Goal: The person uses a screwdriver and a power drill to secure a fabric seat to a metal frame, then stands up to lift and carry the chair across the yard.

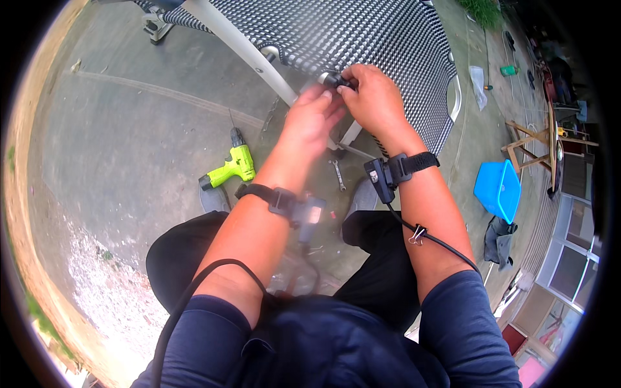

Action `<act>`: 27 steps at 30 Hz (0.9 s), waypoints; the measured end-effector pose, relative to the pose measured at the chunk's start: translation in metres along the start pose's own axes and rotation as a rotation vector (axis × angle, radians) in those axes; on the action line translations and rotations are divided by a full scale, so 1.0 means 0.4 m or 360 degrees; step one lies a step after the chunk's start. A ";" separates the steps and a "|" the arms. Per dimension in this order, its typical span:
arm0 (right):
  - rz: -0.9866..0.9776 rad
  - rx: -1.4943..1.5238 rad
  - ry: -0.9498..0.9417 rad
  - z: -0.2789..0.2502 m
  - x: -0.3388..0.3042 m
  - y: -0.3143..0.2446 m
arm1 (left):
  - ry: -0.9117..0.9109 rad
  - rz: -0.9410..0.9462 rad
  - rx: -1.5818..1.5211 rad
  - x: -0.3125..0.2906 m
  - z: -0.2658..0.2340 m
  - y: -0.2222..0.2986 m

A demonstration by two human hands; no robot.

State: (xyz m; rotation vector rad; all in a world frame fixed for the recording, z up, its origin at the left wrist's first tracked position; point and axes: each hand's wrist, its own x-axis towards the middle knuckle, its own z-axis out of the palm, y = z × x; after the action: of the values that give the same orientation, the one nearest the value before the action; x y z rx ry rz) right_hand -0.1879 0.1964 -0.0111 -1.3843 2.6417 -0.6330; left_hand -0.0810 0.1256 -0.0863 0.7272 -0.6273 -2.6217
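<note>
My right hand (376,100) pinches a small black fitting with a pale round end (331,79) between thumb and fingers. Just below it, my left hand (310,116) is smeared by motion, its fingers close to the fitting; whether they grip it is unclear. Both hands work at the near edge of a black-and-white woven seat (369,39), which is stretched on a pale metal tube frame (242,52). A curved piece of tube shows at the edge of the weave, left of the fitting.
On the concrete floor, a lime-green cordless drill (237,165) lies left of my left forearm, and a wrench (337,175) lies between my feet. To the right are a blue plastic tub (498,191), a dark grey bag (499,242) and a wooden stand (530,149).
</note>
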 end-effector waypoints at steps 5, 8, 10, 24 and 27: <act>0.0123 0.0047 -0.0109 -0.003 0.003 -0.009 | 0.0076 0.0051 0.0065 -0.007 0.010 0.002; 0.0056 0.0016 -0.0007 0.004 -0.001 -0.013 | 0.0059 0.0049 0.0076 -0.021 0.029 0.007; -0.0042 0.0063 0.0093 0.009 -0.004 -0.022 | 0.0060 0.0054 0.0080 -0.024 0.031 0.009; -0.0080 0.0035 0.0041 -0.030 -0.001 -0.006 | -0.0067 0.0007 -0.0231 -0.019 0.045 0.005; -0.0090 0.0049 0.0022 -0.035 0.000 -0.003 | -0.0105 -0.0005 -0.0329 -0.012 0.042 0.007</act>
State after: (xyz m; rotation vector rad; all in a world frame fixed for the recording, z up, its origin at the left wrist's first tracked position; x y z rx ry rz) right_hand -0.1906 0.2002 0.0020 -1.4560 2.6002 -0.6885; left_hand -0.0859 0.1307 -0.0702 0.5814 -0.3646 -2.6714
